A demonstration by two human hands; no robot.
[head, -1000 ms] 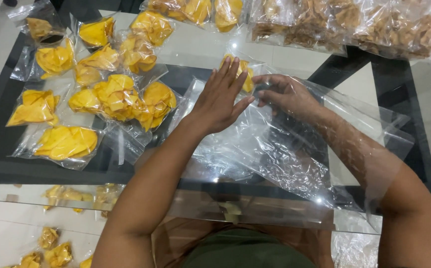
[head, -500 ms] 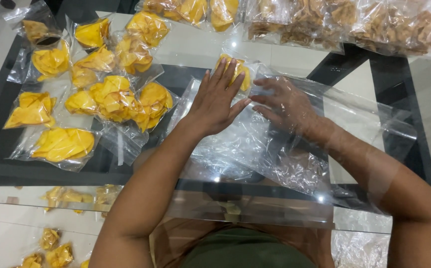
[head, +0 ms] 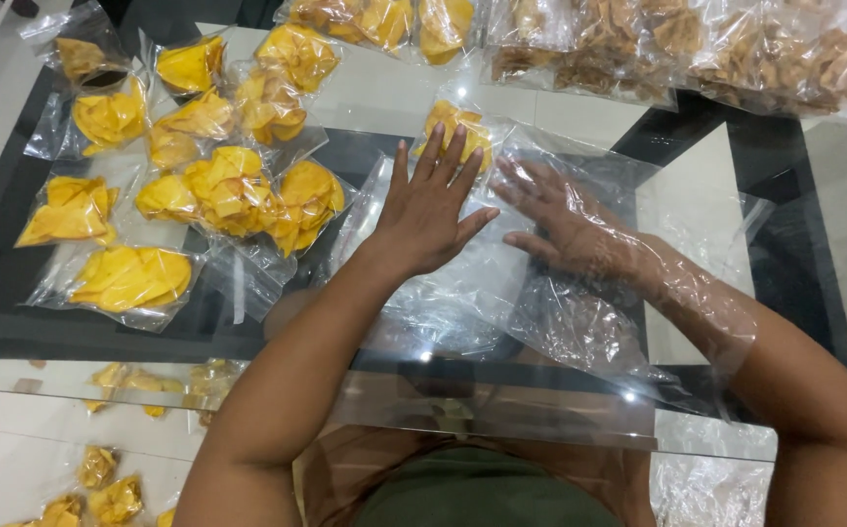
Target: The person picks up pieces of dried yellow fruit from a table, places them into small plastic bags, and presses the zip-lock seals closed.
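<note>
Head view: clear plastic bag (head: 462,283) flat beneath left hand (head: 430,210) fingers (head: 433,151).

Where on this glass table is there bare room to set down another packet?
Free: the pale strip between the yellow-chip packets and the far brown-snack bags, and the right side beyond the clear bags. Crowded: the left, and under both hands.

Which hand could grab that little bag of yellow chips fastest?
Probably the left hand: its fingertips already reach the small chip bag, uncovered. The right hand lies beside it, under clear plastic sheets.
</note>
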